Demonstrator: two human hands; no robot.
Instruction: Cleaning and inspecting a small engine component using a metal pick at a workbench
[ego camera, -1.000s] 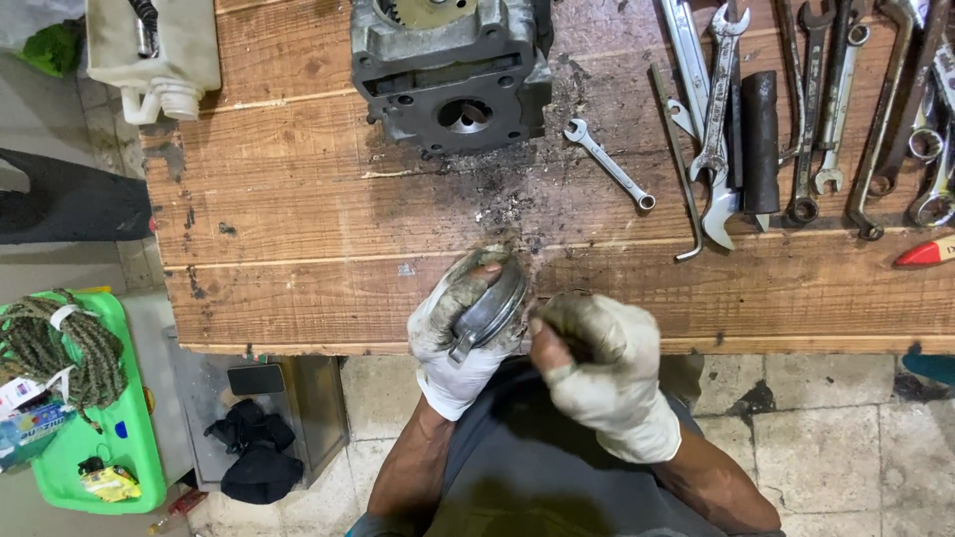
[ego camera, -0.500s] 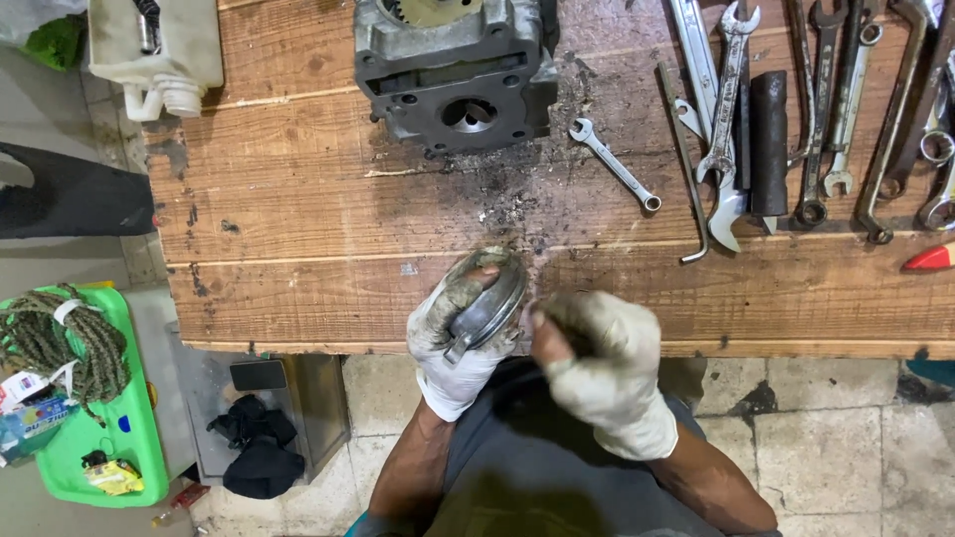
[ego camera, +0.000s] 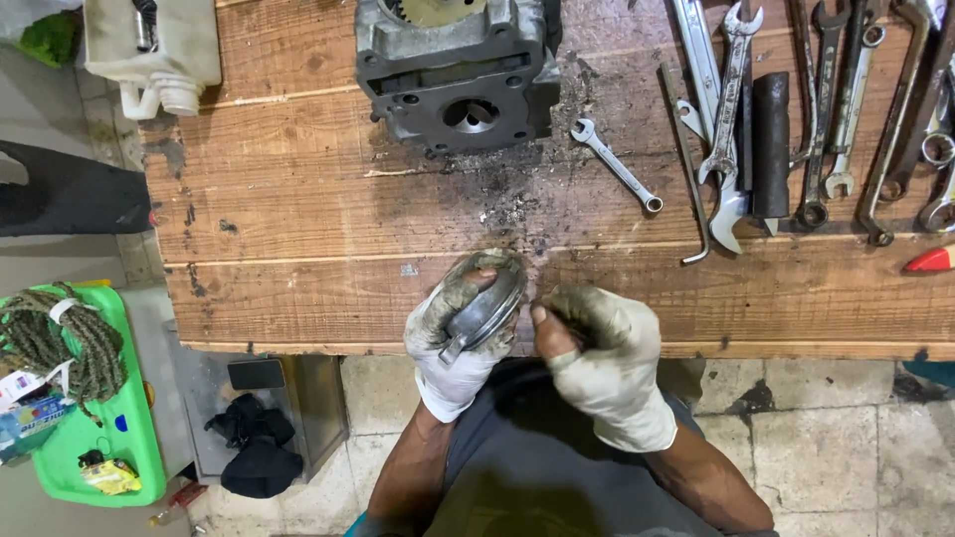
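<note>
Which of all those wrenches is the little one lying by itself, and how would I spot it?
Start at the grey metal engine block at the far edge of the wooden workbench. Just right of it, across the dark grime, lies the small wrench, slanted. Unlike the long wrenches crowded farther right, it is short, shiny and alone.

Both gloved hands are up close together: left hand [ego camera: 460, 333] cupped and gripping, right hand [ego camera: 597, 353] curled into a fist, forearms bare.
</note>
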